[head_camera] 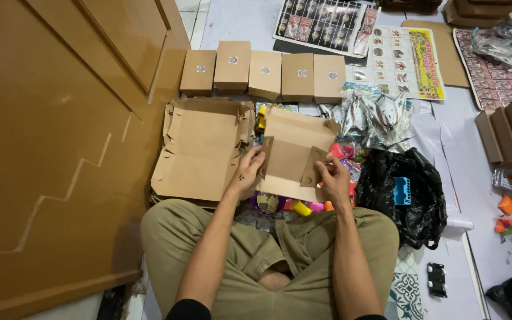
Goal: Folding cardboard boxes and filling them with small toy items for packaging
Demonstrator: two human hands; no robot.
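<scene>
The person is wearing khaki-olive trousers (232, 255) of a plain woven cloth, creasing in soft folds across both thighs and bunching into a deeper fold at the middle. Black sleeves are showing at the bottom edge of the view: a left sleeve (189, 310) is covering the upper arm down to about the elbow, and only a thin strip of the right sleeve (370, 317) is peeking in. Both forearms are bare below the sleeves. The left hand (245, 175) and the right hand (334, 181) are bare too, wearing no gloves, and no watch or bracelet is showing at either wrist.
</scene>
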